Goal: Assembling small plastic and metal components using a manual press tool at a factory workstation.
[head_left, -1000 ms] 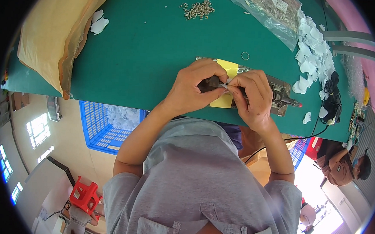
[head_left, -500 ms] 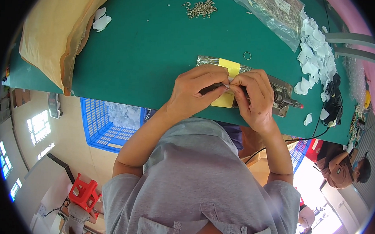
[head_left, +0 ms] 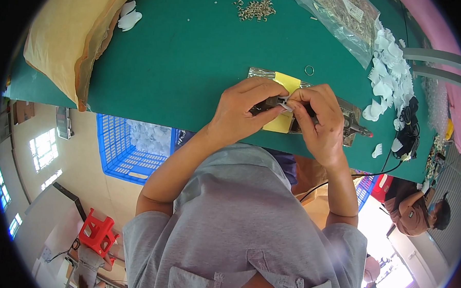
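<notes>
My left hand (head_left: 246, 108) and my right hand (head_left: 319, 122) meet over a metal bench fixture (head_left: 351, 118) on the green tabletop. Between their fingertips is a small white plastic piece (head_left: 286, 106), pinched from both sides. Its outline is mostly covered by my fingers. Close by it, a dark metal part of the fixture shows beside my left fingers. Yellow tape (head_left: 278, 123) wraps the fixture beneath my hands. A red-tipped lever points out at the fixture's right end.
White toothed plastic pieces (head_left: 385, 81) are heaped at the right, near black cable (head_left: 409, 118). Small metal clips (head_left: 257, 10) lie at the far side beside a clear bag (head_left: 338, 22). A metal ring (head_left: 309, 70) lies beyond the fixture. A brown paper sack (head_left: 65, 39) stands left; a blue crate (head_left: 107, 149) sits below.
My fingertips have shifted around the white piece, so more of it and the dark metal beside it show. The whole view has shifted slightly.
</notes>
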`<state>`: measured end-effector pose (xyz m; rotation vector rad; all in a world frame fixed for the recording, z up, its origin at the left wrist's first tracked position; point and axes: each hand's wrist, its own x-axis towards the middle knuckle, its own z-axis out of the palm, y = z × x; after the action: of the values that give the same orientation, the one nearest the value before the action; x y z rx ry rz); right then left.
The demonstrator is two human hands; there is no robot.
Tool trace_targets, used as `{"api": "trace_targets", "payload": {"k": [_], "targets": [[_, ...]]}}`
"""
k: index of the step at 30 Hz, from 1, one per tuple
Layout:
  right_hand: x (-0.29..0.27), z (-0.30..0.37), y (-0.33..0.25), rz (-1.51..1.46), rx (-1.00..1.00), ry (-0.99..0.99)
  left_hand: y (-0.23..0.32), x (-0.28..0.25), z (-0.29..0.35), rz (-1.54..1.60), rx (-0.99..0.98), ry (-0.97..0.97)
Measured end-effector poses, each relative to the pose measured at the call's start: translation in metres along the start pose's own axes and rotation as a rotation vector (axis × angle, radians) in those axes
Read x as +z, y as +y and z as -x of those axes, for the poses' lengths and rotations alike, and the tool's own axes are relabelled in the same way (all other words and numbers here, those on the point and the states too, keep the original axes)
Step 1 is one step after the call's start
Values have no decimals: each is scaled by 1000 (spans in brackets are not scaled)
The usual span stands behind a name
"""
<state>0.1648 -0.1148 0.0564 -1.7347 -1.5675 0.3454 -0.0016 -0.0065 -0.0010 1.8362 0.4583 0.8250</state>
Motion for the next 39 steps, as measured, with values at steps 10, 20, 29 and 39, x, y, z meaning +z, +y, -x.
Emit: {"api": "trace_targets", "payload": {"k": [10, 20, 29, 39], "targets": [[5, 3, -2, 66, -44, 63, 3, -1, -4, -5, 3, -49], [4, 7, -5, 73, -72, 77, -4, -1, -5, -108, 165, -33], [2, 5, -8, 96, -23, 80, -6, 0, -4, -39, 91, -60], [5, 4, -10, 70, 62, 92, -2, 3, -2, 152, -129, -76]]}}
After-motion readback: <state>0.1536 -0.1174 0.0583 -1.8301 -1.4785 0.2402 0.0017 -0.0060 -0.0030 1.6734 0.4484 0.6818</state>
